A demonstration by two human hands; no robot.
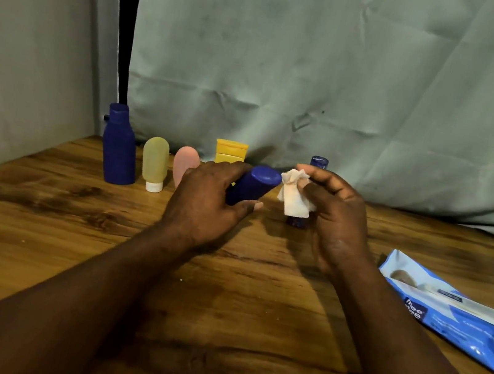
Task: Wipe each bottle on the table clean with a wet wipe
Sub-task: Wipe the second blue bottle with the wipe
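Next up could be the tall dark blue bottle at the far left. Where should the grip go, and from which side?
Probably round its narrow neck, from above and the front. The tall dark blue bottle stands upright with the neck free all round, while the yellow-green tube stands close on its right and the wall lies to its left, crowding the wide body.

A wooden counter (40, 218) with dark grain lies under the left hand (204, 204). Beyond the right hand (339, 220) hangs a creased grey-green cloth (325, 53). Far left of the left hand stands a plain grey wall (29, 39), with a dark gap (121, 21) between wall and cloth. The light is dim.
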